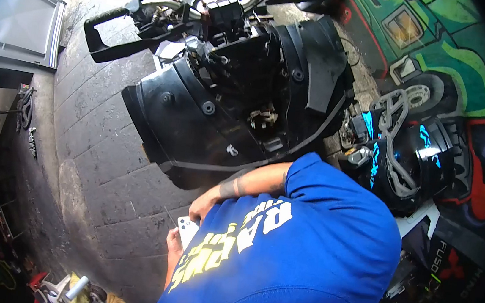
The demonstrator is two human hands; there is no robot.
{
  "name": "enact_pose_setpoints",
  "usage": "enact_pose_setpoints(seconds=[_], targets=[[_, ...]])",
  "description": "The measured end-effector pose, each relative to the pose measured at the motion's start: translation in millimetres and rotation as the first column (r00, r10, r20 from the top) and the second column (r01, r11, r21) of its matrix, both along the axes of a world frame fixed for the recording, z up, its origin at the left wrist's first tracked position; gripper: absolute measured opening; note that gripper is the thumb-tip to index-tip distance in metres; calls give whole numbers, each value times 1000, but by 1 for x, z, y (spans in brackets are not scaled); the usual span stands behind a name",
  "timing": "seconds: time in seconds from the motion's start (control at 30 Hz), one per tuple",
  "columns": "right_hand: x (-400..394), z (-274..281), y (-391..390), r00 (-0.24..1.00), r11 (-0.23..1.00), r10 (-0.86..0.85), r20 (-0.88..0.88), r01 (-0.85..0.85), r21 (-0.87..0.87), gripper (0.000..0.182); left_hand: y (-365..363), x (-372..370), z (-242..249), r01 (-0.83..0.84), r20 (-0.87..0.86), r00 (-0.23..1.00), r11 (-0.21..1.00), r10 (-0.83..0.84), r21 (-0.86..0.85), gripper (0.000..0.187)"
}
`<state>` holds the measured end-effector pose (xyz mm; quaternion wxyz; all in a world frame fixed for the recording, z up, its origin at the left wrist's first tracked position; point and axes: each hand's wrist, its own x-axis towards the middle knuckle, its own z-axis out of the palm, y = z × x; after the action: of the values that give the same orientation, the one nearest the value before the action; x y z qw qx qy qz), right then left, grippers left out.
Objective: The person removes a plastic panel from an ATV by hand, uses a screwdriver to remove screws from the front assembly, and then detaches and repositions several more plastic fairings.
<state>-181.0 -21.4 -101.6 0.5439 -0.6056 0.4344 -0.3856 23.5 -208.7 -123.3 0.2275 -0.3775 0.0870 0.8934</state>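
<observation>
You stand on a dark paved floor (107, 181). The white phone (187, 235) is before your blue shirt (341, 228), lens side visible. Your left hand (173, 245) has its fingers closed around the phone's edge. Your right hand (203, 204) is bent in at its upper end; you cannot tell whether those fingers grip. Beyond is black vehicle bodywork (182, 129); to the right, a painted wall (472, 76).
</observation>
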Motion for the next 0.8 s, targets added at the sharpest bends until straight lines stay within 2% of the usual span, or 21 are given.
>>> enact_pose_setpoints(seconds=[0.03,0.07,0.1,0.13,0.17,0.23,0.27,0.37,0.4,0.43,0.53,0.57,0.63,0.67,0.7,0.73,0.77,0.8], targets=[[-3,0,-1,996,999,37,76,-34,-36,31,7,-9,14,188,156,976,948,-152,-256,41],[-3,-4,1,975,999,37,220,-42,16,32,24,-13,29,284,199,959,702,-203,-653,40],[-1,-8,3,932,997,27,361,-53,63,33,10,7,-7,184,241,968,857,-73,-481,38],[-1,-1,6,888,997,42,458,-69,41,31,11,11,-11,159,234,971,868,-51,-471,36],[-2,7,10,833,996,59,551,-83,19,29,5,24,-31,173,178,979,860,-97,-481,32],[-5,26,13,767,969,77,637,-209,134,26,14,18,-34,218,174,973,845,-150,-488,32],[-15,42,20,784,971,50,619,-184,154,25,19,12,-35,241,177,968,841,-176,-484,32],[-7,9,9,809,966,39,586,-181,185,25,29,0,-35,297,168,955,821,-246,-488,33],[-9,14,8,824,956,56,565,-207,208,34,33,-5,-33,316,159,949,811,-274,-492,33],[-10,18,6,824,956,62,563,-211,204,34,37,-9,-33,336,152,942,802,-300,-494,33],[-14,15,4,957,980,107,271,-147,133,60,45,-19,-30,392,132,916,772,-379,-501,34],[-14,-2,1,953,982,107,285,-147,123,60,45,-19,-27,411,130,906,761,-404,-502,35],[0,-24,3,920,913,-64,388,-103,394,65,40,-19,-15,467,141,875,729,-464,-500,36],[5,-27,8,913,911,-57,403,-117,395,65,37,-17,-9,489,146,861,715,-487,-500,36],[-2,-14,14,979,903,-81,185,-6,429,69,33,-12,-3,507,149,849,705,-506,-496,37],[-11,-7,21,994,893,-99,-55,113,436,74,30,-9,0,518,148,842,700,-519,-491,37],[-4,-22,23,972,911,-90,-218,169,377,79,29,-5,1,530,148,833,692,-533,-490,38],[-4,-39,19,998,903,-29,-58,51,427,79,27,-4,4,542,151,824,684,-546,-489,38]])
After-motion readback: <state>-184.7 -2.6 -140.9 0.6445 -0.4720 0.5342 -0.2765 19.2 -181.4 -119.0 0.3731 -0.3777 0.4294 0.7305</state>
